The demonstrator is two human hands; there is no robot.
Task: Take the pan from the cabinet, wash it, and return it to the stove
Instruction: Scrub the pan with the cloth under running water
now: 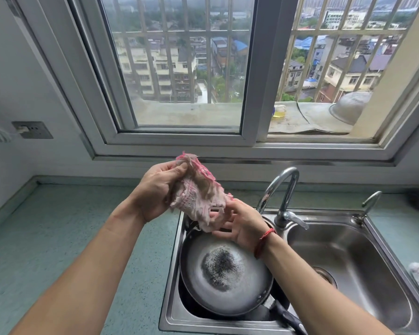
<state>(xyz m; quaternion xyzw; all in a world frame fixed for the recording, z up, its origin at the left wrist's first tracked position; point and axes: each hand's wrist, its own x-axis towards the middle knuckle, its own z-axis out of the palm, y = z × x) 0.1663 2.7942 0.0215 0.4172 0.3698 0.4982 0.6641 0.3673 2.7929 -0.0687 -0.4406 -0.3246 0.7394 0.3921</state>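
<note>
Evidently washing: both hands, left and right, grip the cloth; next, scrub the pan below.

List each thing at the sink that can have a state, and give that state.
Pan: lying in the left basin, dark residue at centre.
Cloth: bunched, held above the pan.
Left hand: grips cloth's top.
Right hand: holds cloth's lower end.
Tap: no water running.
</note>
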